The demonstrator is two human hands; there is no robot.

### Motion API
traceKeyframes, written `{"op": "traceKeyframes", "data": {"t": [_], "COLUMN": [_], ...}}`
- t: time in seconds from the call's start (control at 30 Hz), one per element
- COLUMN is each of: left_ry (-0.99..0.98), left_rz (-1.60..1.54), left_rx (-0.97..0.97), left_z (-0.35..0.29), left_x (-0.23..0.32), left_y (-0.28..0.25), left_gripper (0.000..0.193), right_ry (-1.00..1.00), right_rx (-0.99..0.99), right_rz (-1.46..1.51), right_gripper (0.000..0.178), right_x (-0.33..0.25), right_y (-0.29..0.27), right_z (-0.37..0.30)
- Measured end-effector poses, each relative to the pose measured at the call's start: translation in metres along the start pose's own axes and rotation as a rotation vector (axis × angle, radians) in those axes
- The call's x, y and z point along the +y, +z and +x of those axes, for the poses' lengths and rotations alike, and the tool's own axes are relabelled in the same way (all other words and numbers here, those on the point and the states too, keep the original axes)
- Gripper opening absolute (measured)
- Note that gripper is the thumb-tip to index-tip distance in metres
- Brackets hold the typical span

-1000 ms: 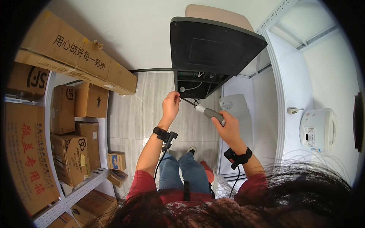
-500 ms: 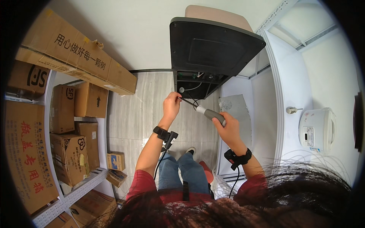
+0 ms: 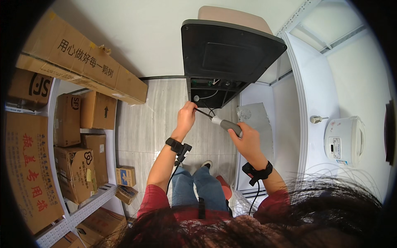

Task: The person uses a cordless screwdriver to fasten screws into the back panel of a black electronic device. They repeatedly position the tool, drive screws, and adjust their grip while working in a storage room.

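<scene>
A screwdriver [image 3: 226, 124] with a grey and white handle and a dark shaft is held between my two hands. My right hand [image 3: 248, 142] is wrapped round the back end of its handle. At the other end, the fingertips of my left hand [image 3: 187, 118] pinch the shaft's tip; whether a small part is also held there cannot be seen. Just beyond my hands stands a black appliance [image 3: 231, 51] with its large panel tilted up. Its open lower section [image 3: 206, 93] shows wires, a pale tube and green parts, and a dark cable hangs near the shaft.
Shelves with several cardboard boxes [image 3: 76, 169] stand on the left, topped by a long carton [image 3: 82, 62]. On the right, a white shelf bears a rice cooker [image 3: 345, 140] and a small metal part [image 3: 317, 119]. A grey sheet [image 3: 256, 124] lies below. A red stool [image 3: 223, 187] is beside my legs.
The whole view has shifted slightly to the left. Both hands keep their grip on the screwdriver, with barely any movement.
</scene>
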State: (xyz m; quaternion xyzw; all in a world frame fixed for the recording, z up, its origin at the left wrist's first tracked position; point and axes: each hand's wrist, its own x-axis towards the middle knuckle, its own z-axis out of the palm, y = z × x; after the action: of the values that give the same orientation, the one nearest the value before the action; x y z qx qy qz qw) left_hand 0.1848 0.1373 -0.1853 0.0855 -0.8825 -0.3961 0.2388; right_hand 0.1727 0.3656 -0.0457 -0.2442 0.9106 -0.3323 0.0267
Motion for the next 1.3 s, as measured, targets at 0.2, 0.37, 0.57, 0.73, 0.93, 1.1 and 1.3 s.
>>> {"op": "traceKeyframes", "data": {"t": [0.2, 0.37, 0.57, 0.73, 0.93, 1.1, 1.3], "left_ry": [0.052, 0.03, 0.01, 0.062, 0.127, 0.164, 0.164], "left_rz": [0.033, 0.006, 0.006, -0.008, -0.028, 0.037, -0.079], "left_rx": [-0.012, 0.0, -0.038, -0.002, -0.027, -0.083, -0.014], "left_z": [0.003, 0.003, 0.003, 0.011, 0.024, 0.025, 0.032], "left_x": [0.0, -0.001, -0.002, -0.006, 0.003, 0.0, -0.001], "left_y": [-0.003, -0.002, -0.003, -0.007, -0.018, -0.024, -0.024], "left_gripper": [0.014, 0.02, 0.021, 0.023, 0.02, 0.021, 0.029], "right_ry": [0.022, 0.052, 0.037, -0.058, 0.008, 0.017, 0.027], "right_rx": [-0.005, -0.021, -0.028, -0.05, -0.11, -0.148, -0.104], "right_rz": [0.005, -0.003, 0.007, 0.02, 0.023, -0.016, 0.07], "right_gripper": [0.028, 0.028, 0.027, 0.024, 0.024, 0.023, 0.022], "right_x": [-0.005, -0.007, -0.004, -0.001, -0.007, -0.008, -0.01], "right_y": [-0.001, -0.002, -0.002, -0.002, -0.006, -0.007, -0.007], "right_z": [0.003, 0.005, 0.005, 0.009, 0.013, 0.015, 0.015]}}
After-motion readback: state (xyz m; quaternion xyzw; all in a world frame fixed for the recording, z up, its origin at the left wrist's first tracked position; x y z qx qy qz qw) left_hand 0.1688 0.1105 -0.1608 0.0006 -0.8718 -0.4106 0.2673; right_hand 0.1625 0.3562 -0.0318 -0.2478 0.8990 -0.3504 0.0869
